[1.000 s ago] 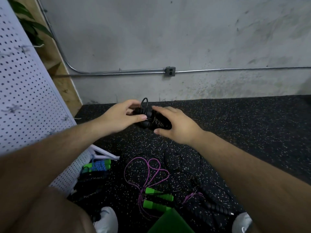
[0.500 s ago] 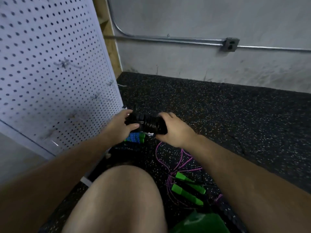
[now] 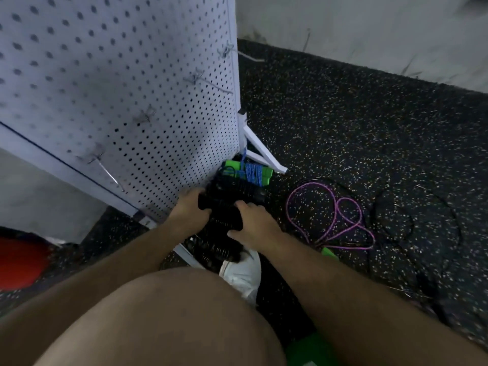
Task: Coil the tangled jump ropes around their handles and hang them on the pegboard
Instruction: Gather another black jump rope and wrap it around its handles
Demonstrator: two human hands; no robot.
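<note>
A black jump rope [image 3: 224,207], coiled round its handles, is held low near the foot of the white pegboard [image 3: 118,88]. My left hand [image 3: 190,210] grips its left end and my right hand [image 3: 253,225] grips its right side. Behind it on the floor lies a coiled blue rope with green handles [image 3: 250,171]. A loose purple rope [image 3: 332,217] with a green handle [image 3: 328,252] lies to the right. Another black coiled rope [image 3: 216,249] lies just below my hands. Metal hooks [image 3: 203,80] stick out of the pegboard.
The pegboard's white foot [image 3: 264,151] juts out onto the speckled black floor [image 3: 369,128]. A thin black rope [image 3: 417,215] loops on the floor at right. My knee [image 3: 171,313] and white shoe [image 3: 243,273] are below. A red object [image 3: 18,262] sits at left.
My hands carried the coiled black rope down and toward the pegboard's base, near the blue rope. The view swung left and down.
</note>
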